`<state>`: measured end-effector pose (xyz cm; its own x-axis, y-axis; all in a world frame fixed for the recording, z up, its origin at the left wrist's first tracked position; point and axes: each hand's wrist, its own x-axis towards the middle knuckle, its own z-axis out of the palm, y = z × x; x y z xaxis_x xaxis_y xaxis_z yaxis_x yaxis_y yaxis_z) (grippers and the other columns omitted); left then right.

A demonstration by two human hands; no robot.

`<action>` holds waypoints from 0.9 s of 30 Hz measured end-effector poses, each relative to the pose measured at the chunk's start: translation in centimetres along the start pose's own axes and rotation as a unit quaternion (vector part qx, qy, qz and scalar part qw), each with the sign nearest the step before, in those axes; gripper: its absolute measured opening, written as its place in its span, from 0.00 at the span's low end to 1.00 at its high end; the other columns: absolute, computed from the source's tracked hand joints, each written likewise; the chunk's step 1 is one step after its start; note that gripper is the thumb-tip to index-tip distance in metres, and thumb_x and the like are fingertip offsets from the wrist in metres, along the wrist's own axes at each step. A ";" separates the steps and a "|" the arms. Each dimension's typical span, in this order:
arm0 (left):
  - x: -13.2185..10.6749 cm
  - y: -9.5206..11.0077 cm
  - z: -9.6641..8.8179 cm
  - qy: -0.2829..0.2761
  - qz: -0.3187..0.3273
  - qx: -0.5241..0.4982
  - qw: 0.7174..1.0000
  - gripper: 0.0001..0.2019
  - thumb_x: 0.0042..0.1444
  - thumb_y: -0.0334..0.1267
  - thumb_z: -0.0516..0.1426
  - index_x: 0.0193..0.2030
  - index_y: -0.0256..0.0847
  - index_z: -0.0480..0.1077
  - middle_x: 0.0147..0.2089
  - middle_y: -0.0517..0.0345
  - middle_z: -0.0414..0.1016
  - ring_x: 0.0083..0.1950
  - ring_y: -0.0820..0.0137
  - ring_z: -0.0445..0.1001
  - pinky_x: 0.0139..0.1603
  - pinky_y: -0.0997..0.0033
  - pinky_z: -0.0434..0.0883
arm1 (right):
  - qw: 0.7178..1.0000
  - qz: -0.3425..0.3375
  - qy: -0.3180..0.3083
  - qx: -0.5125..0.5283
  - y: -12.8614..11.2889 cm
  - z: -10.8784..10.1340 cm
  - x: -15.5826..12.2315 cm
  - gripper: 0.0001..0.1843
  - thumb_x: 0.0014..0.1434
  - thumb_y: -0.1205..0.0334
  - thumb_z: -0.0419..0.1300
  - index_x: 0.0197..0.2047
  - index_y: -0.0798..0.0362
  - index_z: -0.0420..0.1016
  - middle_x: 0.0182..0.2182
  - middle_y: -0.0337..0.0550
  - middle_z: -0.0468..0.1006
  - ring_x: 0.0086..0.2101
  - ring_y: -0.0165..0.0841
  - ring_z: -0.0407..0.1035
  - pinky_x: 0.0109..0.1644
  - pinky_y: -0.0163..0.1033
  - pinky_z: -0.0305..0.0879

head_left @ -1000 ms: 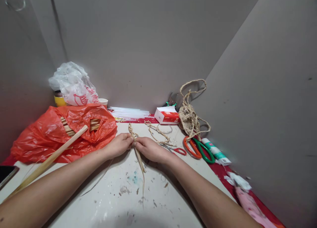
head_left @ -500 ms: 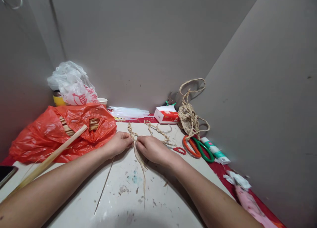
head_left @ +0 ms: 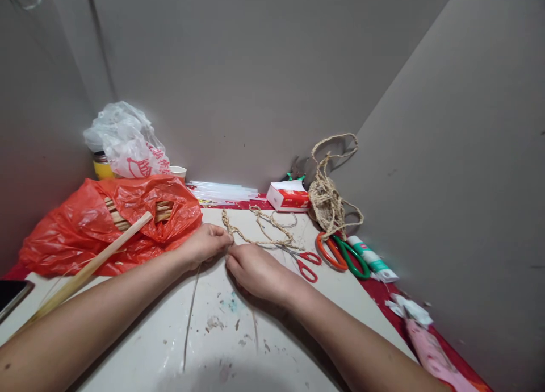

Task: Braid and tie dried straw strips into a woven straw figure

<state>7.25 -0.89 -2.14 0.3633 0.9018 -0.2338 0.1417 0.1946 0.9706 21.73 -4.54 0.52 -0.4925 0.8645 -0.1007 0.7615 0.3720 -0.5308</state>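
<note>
A braided straw cord [head_left: 238,234] lies looped on the white board [head_left: 221,341], its near end running to my fingers. My left hand [head_left: 209,242] is closed in a pinch at that end, and a thin straw strand [head_left: 189,318] trails from beneath it towards me. Just to the right and slightly nearer, my right hand [head_left: 255,270] is closed too, its fingertips almost against the left ones. A faint blurred strand hangs below it. Most of what the fingers grip is hidden. Small red-handled scissors [head_left: 307,266] lie right of my right hand, under the cord's far loop.
A red plastic bag [head_left: 63,233] of straw bundles fills the left, a long straw bundle [head_left: 102,255] leaning over it. White sticks [head_left: 223,192] and a red-white box [head_left: 289,197] line the back. Right stand coiled cord [head_left: 327,201], large scissors [head_left: 351,258] and a tube [head_left: 372,259].
My right hand has moved left and nearer, beneath the left fingertips. The loose strands have swung, the braid stretches more to the right, and more of the small scissors shows.
</note>
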 end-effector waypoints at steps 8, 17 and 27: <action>0.0 0.3 -0.3 -0.009 0.010 -0.036 0.999 0.14 0.47 0.45 0.58 0.22 0.39 0.60 0.14 0.71 0.51 0.13 0.83 0.45 0.14 0.77 0.41 | 0.966 0.042 0.104 0.235 2.0 -3.0 1.1 0.17 0.58 0.52 0.50 0.26 0.55 0.66 0.23 0.41 0.70 0.24 0.28 0.64 0.26 0.31 0.56; 0.3 0.0 -0.4 0.001 0.036 -0.012 0.999 0.16 0.46 0.50 0.59 0.26 0.37 0.65 0.14 0.70 0.53 0.14 0.83 0.44 0.15 0.77 0.40 | 0.894 0.126 -0.042 0.428 2.8 -0.7 3.0 0.15 0.59 0.54 0.52 0.25 0.54 0.60 0.16 0.29 0.55 0.13 0.19 0.43 0.14 0.28 0.36; 0.1 1.1 -0.4 0.013 0.036 0.037 0.999 0.10 0.45 0.42 0.58 0.25 0.36 0.66 0.17 0.67 0.59 0.17 0.82 0.50 0.17 0.80 0.47 | 0.886 0.117 -0.069 0.443 3.9 -0.8 3.5 0.17 0.56 0.54 0.53 0.21 0.53 0.56 0.14 0.29 0.53 0.12 0.20 0.42 0.13 0.28 0.35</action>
<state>7.05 -0.47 -1.09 0.3519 0.9220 -0.1616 0.1843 0.1010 0.9777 23.29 0.20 -1.20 -0.4587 0.8103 -0.3648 0.2503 -0.2762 -0.9280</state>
